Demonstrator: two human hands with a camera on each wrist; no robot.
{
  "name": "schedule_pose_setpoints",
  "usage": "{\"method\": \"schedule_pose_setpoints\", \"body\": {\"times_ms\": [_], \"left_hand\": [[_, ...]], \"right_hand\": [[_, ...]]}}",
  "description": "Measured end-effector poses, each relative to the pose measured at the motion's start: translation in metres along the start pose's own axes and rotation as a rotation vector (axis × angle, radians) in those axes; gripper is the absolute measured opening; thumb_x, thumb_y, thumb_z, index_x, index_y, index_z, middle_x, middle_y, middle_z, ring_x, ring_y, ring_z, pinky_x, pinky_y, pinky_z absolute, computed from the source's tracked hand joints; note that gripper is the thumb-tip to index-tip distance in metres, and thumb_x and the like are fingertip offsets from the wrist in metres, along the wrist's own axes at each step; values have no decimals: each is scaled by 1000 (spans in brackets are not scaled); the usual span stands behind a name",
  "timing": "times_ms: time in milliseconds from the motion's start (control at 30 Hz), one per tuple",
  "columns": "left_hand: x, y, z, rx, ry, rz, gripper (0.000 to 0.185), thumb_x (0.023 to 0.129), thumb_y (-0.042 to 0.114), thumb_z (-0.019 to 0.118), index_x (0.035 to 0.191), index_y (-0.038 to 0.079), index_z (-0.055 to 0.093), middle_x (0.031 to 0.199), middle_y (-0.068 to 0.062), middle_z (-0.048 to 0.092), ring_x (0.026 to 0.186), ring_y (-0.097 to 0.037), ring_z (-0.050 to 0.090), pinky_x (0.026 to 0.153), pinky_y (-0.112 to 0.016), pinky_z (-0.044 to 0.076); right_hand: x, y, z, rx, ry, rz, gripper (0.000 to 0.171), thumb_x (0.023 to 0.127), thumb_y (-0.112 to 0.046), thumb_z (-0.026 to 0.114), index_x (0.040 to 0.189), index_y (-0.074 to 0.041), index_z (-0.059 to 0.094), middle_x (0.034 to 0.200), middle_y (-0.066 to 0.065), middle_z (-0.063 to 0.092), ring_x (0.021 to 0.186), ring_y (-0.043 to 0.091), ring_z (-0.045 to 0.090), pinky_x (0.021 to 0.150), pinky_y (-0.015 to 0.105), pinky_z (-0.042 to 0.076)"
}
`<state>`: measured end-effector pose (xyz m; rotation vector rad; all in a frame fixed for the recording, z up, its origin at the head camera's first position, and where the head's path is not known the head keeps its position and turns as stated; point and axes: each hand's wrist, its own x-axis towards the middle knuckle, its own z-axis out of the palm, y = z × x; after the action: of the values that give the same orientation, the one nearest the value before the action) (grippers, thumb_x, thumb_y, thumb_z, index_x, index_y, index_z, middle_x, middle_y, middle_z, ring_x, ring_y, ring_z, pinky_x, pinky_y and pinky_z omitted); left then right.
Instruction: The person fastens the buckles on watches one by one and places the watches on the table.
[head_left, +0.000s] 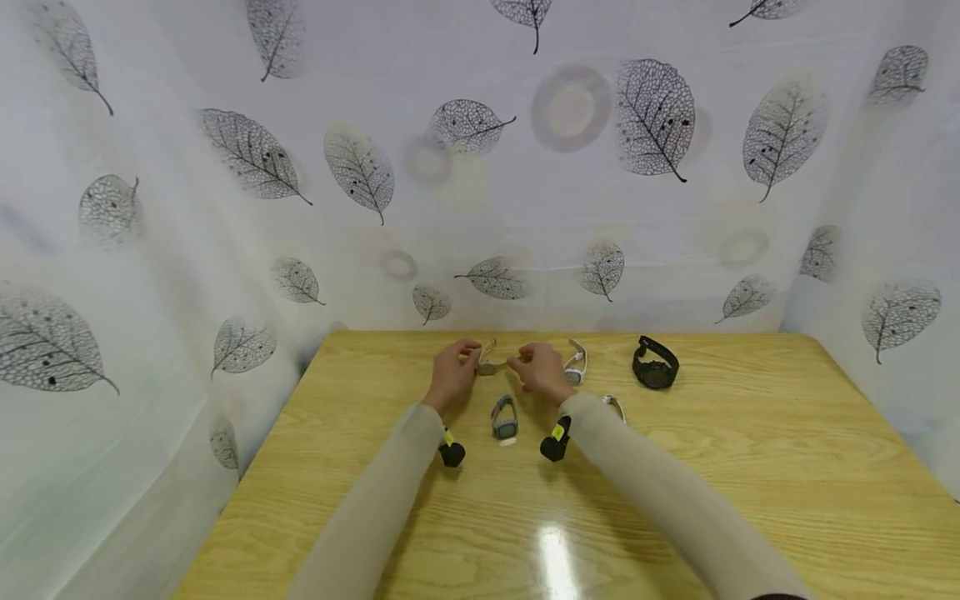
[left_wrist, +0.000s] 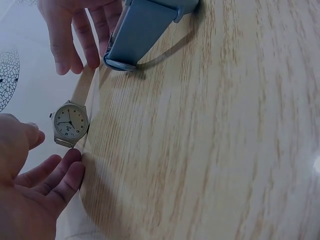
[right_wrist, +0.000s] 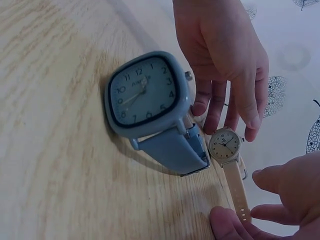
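Both hands meet at the far middle of the wooden surface [head_left: 675,467], and between them sits a small round watch with a beige strap [head_left: 489,365]. The left hand [head_left: 452,372] has its fingers bent toward one end of the strap, and the wrist views show its fingertips [right_wrist: 248,120] hanging just beside the round case; whether that grip actually pinches the strap is hard to tell. The right hand [head_left: 542,369] pinches the other end of the strap between thumb and fingers [right_wrist: 227,225], so that grip is pressed onto the beige band. The cream dial faces up, the strap stretched out between the two hands near the back edge of the surface. Just nearer the person, between the forearms, a blue square-faced watch [head_left: 505,418] stands on its side on the wood, close to the small watch but apart from it. To the right of the right hand lies a white watch [head_left: 576,364], and further right a black digital watch [head_left: 655,364] rests with its strap looped. Another pale watch [head_left: 615,406] peeks out beside the right sleeve. A leaf-print curtain [head_left: 652,117] hangs behind.
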<state>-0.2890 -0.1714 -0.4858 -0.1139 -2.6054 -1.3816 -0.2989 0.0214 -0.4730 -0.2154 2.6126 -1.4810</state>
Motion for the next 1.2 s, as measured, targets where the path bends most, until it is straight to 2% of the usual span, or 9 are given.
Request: {"method": "schedule_pose_setpoints", "body": {"times_ms": [267, 500, 833, 933, 1067, 1200], "left_hand": [[1, 0, 2, -24, -12, -77, 20, 103, 11, 63, 116, -2, 72, 104, -14, 73, 92, -25, 68, 73, -33, 57], [1, -1, 2, 11, -21, -80, 16, 102, 12, 64, 110, 3, 75, 102, -11, 73, 94, -24, 67, 80, -37, 58], [2, 3, 0, 31, -57, -84, 17, 103, 13, 63, 108, 4, 76, 100, -9, 73, 91, -22, 67, 78, -36, 58], [2, 3, 0, 17, -69, -106, 17, 103, 14, 63, 109, 4, 76, 100, -9, 72, 90, -22, 67, 77, -35, 58], [3, 3, 0, -7, -92, -137, 17, 103, 14, 64, 109, 3, 75, 100, -9, 71, 89, -22, 66, 76, -34, 58], [4, 3, 1, -10, -101, -148, 19, 103, 15, 63, 110, 2, 75, 100, -9, 71, 88, -21, 66, 75, -34, 58]], "right_hand": [[4, -2, 1, -35, 9, -16, 46, 102, -19, 66, 136, 10, 59, 124, 25, 68, 64, 23, 72, 63, 32, 61], [6, -1, 4, -49, 21, -30, 44, 101, -18, 68, 134, 10, 60, 122, 25, 69, 62, 23, 72, 59, 31, 61], [11, 3, 4, -73, -1, -39, 47, 102, -21, 66, 137, 8, 58, 122, 23, 70, 54, 17, 68, 61, 32, 61], [12, 4, 4, -76, 5, -36, 46, 101, -22, 67, 135, 7, 59, 121, 23, 71, 52, 16, 67, 60, 31, 61], [13, 2, 5, -77, 23, -39, 42, 100, -21, 69, 130, 8, 61, 118, 23, 71, 54, 19, 68, 60, 32, 61], [13, 2, 5, -116, 39, -38, 38, 100, -23, 70, 125, 5, 63, 115, 20, 72, 65, 22, 70, 71, 38, 61]]}}
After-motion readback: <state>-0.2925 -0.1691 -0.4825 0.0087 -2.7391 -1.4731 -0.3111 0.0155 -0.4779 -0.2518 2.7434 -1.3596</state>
